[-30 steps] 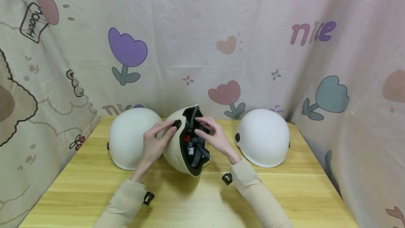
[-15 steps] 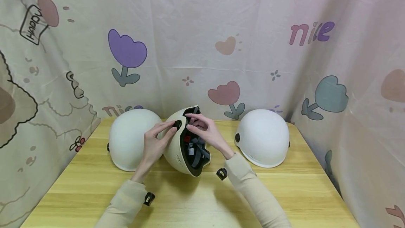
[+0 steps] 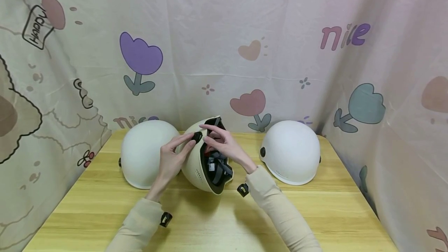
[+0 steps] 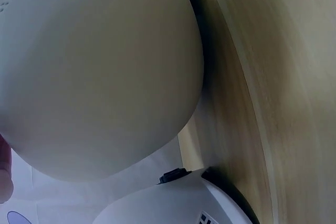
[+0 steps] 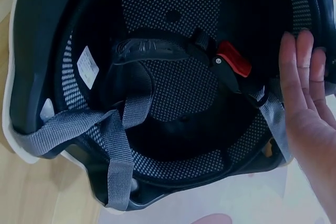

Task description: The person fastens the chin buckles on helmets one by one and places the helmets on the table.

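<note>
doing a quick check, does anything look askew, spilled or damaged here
Only the middle helmet is askew: tipped with its inside facing sideways, while the left helmet and right helmet sit dome up. The left hand and right hand handling it probably explain that. No spill or damage shows.

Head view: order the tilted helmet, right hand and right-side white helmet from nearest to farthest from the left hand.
1. Tilted helmet: middle, held by the left hand.
2. Right hand: just to the right.
3. White helmet: farther right.
</note>
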A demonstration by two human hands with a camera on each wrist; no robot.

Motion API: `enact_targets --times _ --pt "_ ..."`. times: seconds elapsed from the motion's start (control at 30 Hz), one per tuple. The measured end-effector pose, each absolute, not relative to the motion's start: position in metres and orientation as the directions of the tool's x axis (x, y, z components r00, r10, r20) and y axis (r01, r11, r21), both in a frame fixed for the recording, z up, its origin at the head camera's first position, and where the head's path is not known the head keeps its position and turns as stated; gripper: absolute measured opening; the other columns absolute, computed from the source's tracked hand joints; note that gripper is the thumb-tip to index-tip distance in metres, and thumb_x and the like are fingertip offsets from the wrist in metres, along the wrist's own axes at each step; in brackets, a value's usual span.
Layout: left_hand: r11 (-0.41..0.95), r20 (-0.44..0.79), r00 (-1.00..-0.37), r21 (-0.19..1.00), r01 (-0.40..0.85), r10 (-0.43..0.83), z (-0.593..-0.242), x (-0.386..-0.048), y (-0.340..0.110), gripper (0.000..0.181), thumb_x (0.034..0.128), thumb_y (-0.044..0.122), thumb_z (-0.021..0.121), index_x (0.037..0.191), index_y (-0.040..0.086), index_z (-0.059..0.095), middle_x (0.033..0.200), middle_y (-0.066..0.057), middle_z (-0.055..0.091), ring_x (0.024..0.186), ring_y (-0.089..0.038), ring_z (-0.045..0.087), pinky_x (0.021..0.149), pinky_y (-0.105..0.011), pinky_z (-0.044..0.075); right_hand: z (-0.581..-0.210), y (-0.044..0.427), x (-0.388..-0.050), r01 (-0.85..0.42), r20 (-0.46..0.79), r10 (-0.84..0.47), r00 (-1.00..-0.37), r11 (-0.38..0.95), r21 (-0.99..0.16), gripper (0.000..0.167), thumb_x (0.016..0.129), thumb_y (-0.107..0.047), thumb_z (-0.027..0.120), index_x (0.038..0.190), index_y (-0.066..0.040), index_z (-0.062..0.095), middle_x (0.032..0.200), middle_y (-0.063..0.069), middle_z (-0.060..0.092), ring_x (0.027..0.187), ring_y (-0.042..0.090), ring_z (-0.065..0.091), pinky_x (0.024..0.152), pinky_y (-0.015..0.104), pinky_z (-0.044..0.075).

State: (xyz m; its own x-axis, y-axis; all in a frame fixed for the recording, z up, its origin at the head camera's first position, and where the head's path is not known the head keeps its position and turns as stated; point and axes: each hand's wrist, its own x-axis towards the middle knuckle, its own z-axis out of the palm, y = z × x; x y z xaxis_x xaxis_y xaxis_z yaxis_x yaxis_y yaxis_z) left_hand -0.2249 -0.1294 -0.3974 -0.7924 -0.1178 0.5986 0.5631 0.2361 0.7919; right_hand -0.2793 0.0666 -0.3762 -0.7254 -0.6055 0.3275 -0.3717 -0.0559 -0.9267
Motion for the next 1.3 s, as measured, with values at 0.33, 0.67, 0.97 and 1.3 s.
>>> enact_targets --times 0.33,0.67,0.97,1.3 --pt "0.204 0.611 -0.788 0.783 0.587 -0.076 -0.401 -0.226 -0.132 0.025 0.0905 -0.001 0.070 0.115 -0.002 0.074 0.116 -0.024 0.073 0.109 0.004 0.063 0.104 -0.011 0.045 -0.378 0.065 -0.279 -0.412 0.354 -0.545 -0.760 -0.017 -0.911 0.039 0.095 -0.008 0.068 0.133 -0.008 0.059 0.083 0.000 0.061 0.080 0.029 0.066 0.081 0.043 0.061" --pt "0.231 0.579 -0.813 0.801 0.553 -0.064 -0.399 -0.225 -0.132 0.028 0.0958 0.004 0.066 0.123 -0.001 0.070 0.125 -0.018 0.071 0.124 -0.022 0.064 0.107 -0.010 0.043 -0.379 0.070 -0.277 -0.408 0.367 -0.474 -0.800 -0.017 -0.913 0.037 0.090 -0.009 0.073 0.125 -0.008 0.061 0.081 -0.003 0.065 0.075 0.011 0.067 0.076 0.023 0.056" --pt "0.249 0.603 -0.793 0.783 0.570 -0.082 -0.391 -0.223 -0.135 0.029 0.0961 0.005 0.066 0.125 0.001 0.069 0.132 -0.016 0.068 0.124 -0.009 0.062 0.110 -0.012 0.041 -0.381 0.076 -0.276 -0.303 0.349 -0.456 -0.819 -0.173 -0.937 0.042 0.089 -0.006 0.072 0.128 0.000 0.056 0.089 -0.003 0.071 0.080 0.010 0.071 0.079 0.028 0.062" --pt "0.248 0.608 -0.789 0.780 0.574 -0.087 -0.387 -0.222 -0.141 0.029 0.0954 0.003 0.066 0.124 -0.001 0.069 0.133 -0.018 0.066 0.124 0.006 0.057 0.111 -0.011 0.040 -0.382 0.079 -0.272 -0.207 0.310 -0.432 -0.847 -0.270 -0.940 0.044 0.090 -0.003 0.069 0.130 0.004 0.052 0.098 -0.001 0.069 0.084 0.011 0.072 0.077 0.027 0.061"
